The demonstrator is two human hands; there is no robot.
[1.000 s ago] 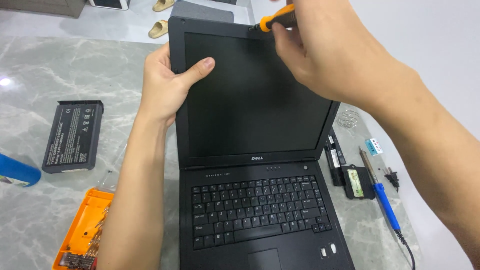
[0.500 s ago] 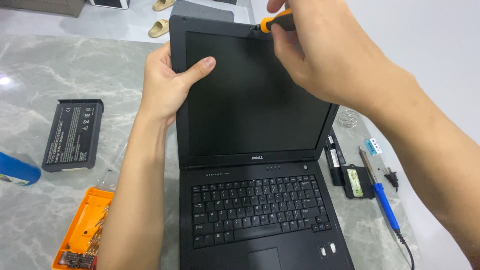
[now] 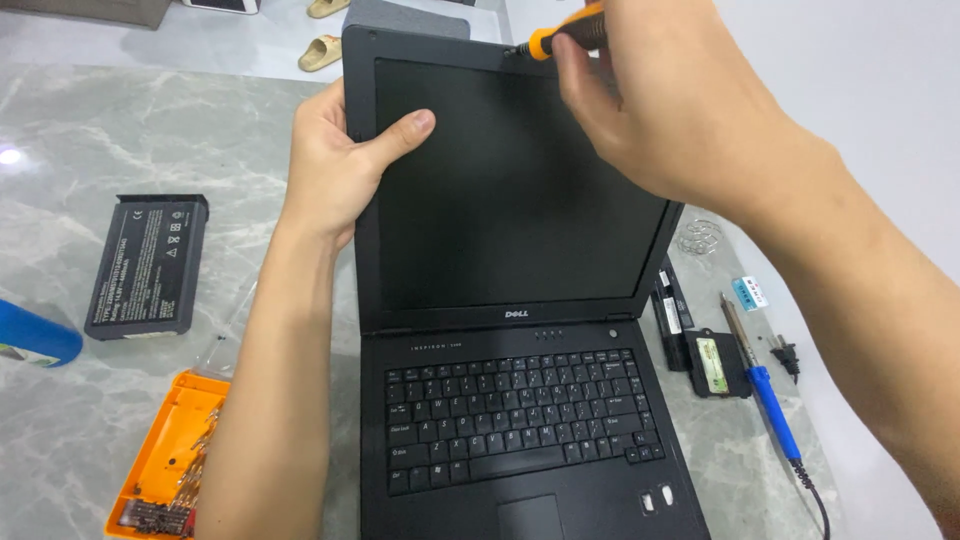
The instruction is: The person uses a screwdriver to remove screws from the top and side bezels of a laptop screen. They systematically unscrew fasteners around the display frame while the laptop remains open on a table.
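Bright, even light falls from overhead, and a small white glare spot sits on the glossy marble surface [image 3: 70, 420], far left of the left-hand fingers [image 3: 405, 128]. Shadows are soft and faint. The dark screen [image 3: 510, 190] between the fingers shows almost no reflection. Focus is sharp across the middle. Straight lines bow slightly toward the frame edges.

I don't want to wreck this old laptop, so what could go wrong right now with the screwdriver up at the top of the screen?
The screwdriver tip sits on the top bezel of the laptop; a slip might gouge the dark screen just below. The left hand alone steadies the open lid, so hard pressing could strain the hinges. A freed screw could roll off the marble table.
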